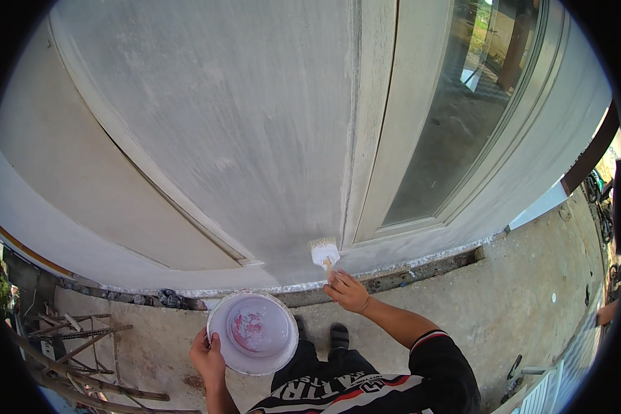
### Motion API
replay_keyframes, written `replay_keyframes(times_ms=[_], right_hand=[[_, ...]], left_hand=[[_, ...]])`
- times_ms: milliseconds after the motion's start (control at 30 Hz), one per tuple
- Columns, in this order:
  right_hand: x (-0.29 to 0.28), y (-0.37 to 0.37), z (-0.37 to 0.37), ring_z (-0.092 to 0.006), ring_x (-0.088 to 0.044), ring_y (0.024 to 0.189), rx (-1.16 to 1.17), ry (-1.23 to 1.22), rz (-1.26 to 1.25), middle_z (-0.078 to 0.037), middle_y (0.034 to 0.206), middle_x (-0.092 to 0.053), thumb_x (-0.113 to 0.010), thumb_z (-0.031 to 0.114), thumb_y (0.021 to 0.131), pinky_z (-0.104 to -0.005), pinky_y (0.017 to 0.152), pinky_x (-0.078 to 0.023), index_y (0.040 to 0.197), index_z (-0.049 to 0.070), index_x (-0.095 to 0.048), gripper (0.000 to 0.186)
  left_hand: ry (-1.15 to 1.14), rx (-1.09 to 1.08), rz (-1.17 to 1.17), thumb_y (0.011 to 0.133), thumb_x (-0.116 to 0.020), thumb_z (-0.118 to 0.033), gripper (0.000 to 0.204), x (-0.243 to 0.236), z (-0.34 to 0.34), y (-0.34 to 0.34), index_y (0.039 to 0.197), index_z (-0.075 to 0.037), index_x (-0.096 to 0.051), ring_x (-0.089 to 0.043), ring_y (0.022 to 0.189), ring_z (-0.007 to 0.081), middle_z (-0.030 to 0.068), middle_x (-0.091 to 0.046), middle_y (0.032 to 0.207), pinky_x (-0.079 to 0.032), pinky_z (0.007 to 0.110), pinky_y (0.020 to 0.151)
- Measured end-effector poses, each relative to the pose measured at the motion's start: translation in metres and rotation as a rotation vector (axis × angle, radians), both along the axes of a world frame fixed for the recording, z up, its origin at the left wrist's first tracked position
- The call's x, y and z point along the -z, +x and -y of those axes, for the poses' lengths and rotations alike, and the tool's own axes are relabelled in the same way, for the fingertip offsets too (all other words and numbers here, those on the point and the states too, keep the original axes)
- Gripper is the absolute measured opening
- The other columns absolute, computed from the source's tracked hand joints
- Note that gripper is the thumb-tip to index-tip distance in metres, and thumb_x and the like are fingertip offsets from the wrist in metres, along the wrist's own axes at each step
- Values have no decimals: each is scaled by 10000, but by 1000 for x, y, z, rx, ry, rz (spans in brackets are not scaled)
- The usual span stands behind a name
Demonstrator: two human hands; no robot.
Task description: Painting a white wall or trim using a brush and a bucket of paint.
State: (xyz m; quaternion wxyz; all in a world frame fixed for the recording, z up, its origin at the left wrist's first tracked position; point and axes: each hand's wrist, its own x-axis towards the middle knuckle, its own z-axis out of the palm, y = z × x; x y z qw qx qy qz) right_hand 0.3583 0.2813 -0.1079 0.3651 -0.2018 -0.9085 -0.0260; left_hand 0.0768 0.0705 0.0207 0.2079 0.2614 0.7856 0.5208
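My right hand [346,293] grips a flat paintbrush [323,252] by its handle, with the white-coated bristles up at the lower part of the grey, streaky white-washed wall [207,117], left of a cream window frame. Whether the bristles touch the wall is hard to tell. My left hand [207,348] holds a round white bucket [269,324] by its left rim, low in front of my body. Pale lilac-white paint and pink smears show inside it.
A glass pane [448,152] in a cream frame is on the right, a cream panel [117,179] on the left. A narrow gutter [421,272] runs along the wall's foot over concrete [531,310]. A wooden and metal frame [83,345] stands lower left; dark clutter lines the far right.
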Motion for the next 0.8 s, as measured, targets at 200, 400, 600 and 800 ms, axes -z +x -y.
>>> replay_keyframes(times_ms=[200,400,600,800], right_hand=[[-61,4,-37,-235,-548,926,52,-411,-16,-68,921,-545,-602,48,698,-336,757,-476,918,90,-599,224],[-234,21,-57,-264,-570,801,-38,-415,-8,-74,873,-562,-613,77,795,-338,693,-477,896,46,-600,106],[-386,27,-37,-206,-577,716,42,-174,-84,-57,815,-568,-657,40,756,-293,616,-461,901,58,-610,153],[-462,33,2,-157,-576,736,42,181,-301,-38,830,-582,-676,48,748,-260,624,-453,887,74,-647,144]], left_hand=[[73,2,37,824,-540,32,246,-3,3,4,1060,94,-563,-604,811,148,141,-644,910,-461,257,737],[118,28,-14,821,-545,30,254,2,5,0,1067,91,-562,-604,822,144,131,-646,923,-462,256,749],[202,76,37,818,-546,32,250,2,4,2,1059,94,-564,-606,817,145,129,-646,908,-465,262,744],[199,71,21,814,-543,38,230,6,14,8,1036,91,-574,-603,798,137,122,-648,879,-463,257,729]])
